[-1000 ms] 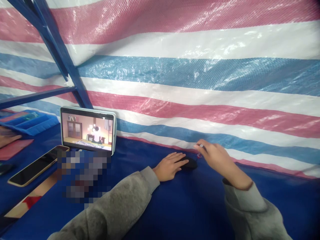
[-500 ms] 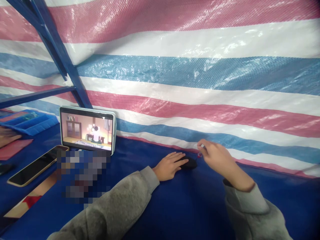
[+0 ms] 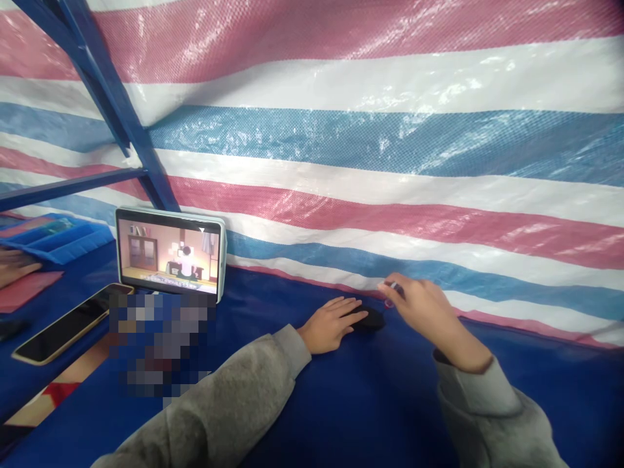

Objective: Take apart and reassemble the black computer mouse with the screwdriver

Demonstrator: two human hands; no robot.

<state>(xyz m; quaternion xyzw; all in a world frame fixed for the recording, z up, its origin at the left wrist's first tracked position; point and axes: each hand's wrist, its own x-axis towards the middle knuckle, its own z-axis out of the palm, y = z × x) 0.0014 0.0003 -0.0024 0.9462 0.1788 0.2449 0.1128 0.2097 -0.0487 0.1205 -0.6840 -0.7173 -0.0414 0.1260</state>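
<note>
My left hand point(image 3: 334, 325) lies flat on the blue-covered table, its fingers stretched over the edge of a flat black oval object point(image 3: 371, 318). To the right, my right hand point(image 3: 422, 312) is raised slightly, with thumb and index finger bent toward each other. At its fingertips shows a small clear thing with a red part point(image 3: 389, 303), too small to name. The other fingers of that hand are curled and partly hidden behind it.
A tablet point(image 3: 168, 253) playing a cartoon stands upright at the left, with a phone point(image 3: 73, 322) lying before it. Farther left are a blue compartment tray point(image 3: 73, 240), red sheets point(image 3: 29, 292) and another person's hand point(image 3: 17, 266). Striped tarpaulin point(image 3: 365, 156) hangs behind the table.
My right thumb and index finger have shifted a little to the left, around the small clear thing. My left hand stays where it was.
</note>
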